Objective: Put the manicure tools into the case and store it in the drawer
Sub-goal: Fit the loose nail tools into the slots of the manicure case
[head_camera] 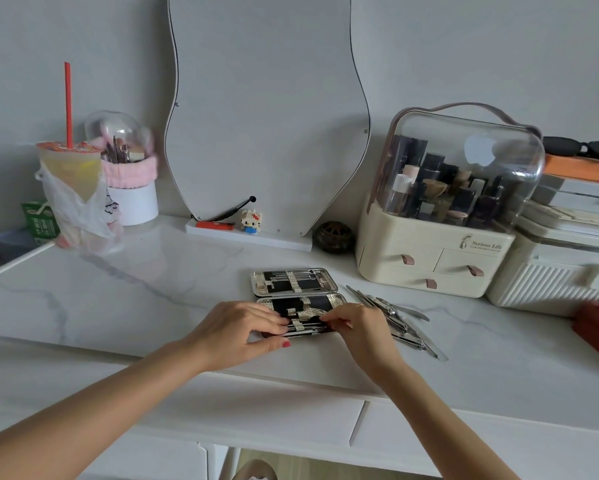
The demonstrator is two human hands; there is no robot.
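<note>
The open case [300, 301] lies flat on the marble table [118, 306], long axis left-right; left hand [242, 332] presses its near half, fingers fairly straight; right hand [353, 327] pinches a tool there. Loose tools [398, 322] lie just right, bare table left

Single head-worn wide-angle view, looking forward and down from just above and behind the hands, close over the near edge of the bench [125, 306], facing the wall-side mirror [267, 116], with edges bowed by the lens.
</note>
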